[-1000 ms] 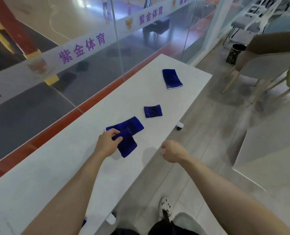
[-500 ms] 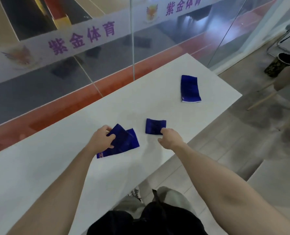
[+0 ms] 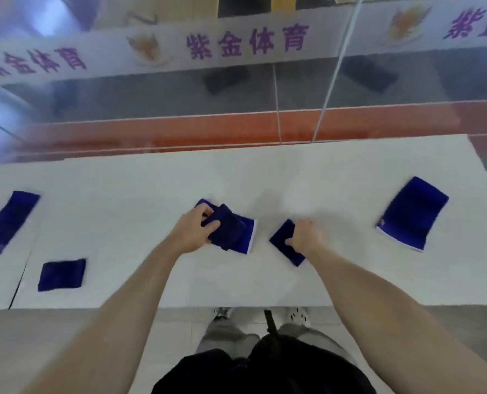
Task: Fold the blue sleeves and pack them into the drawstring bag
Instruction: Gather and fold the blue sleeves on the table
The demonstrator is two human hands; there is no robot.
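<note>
While both bare forearms reach out over the white table (image 3: 293,177), head view, some motion blur:

- Left hand (image 3: 192,233): fingers curled round a blue sleeve bundle (image 3: 233,234) at mid-table. The bundle is a darker folded layer lying on a flat sleeve with a white edge.
- Right hand (image 3: 304,237): near the bundle but apart from it. Fingers curled onto the right part of a small folded blue piece (image 3: 282,243), gripping it. The piece lies tilted on the table; sleeve or bag, cannot tell.
- Flat blue sleeve (image 3: 411,213) well to the right, white hem toward the near edge.
- Long blue sleeve (image 3: 7,221) at far left, angled.
- Square folded blue piece (image 3: 61,274) near the front-left edge.
- Glass wall (image 3: 378,89) behind the table, with a band of purple lettering (image 3: 248,42).
</note>
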